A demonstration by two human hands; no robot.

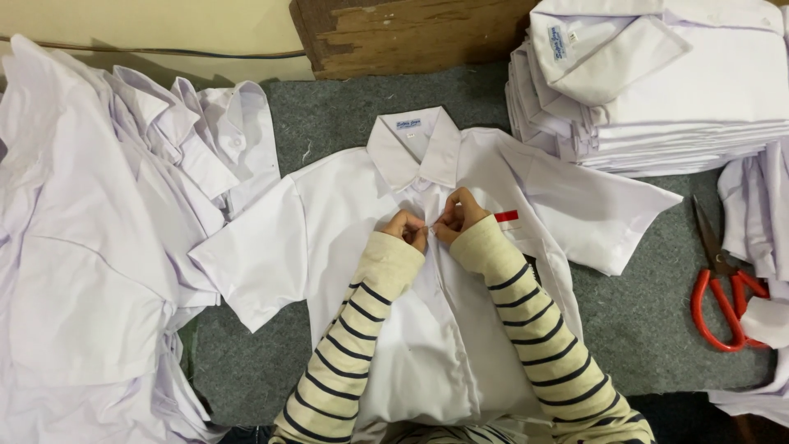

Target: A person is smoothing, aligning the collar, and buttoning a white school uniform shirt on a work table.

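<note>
A white short-sleeved shirt (345,238) lies flat, front up, in the middle of the grey felt table (641,312), collar to the far side. Both hands meet on its button placket just below the collar: the left hand (405,228) and the right hand (459,214) each have their fingers curled and pinched on the fabric there, nearly touching. A loose heap of shirts (90,247) lies left, a folded stack (657,82) far right, red-handled scissors (722,288) right.
</note>
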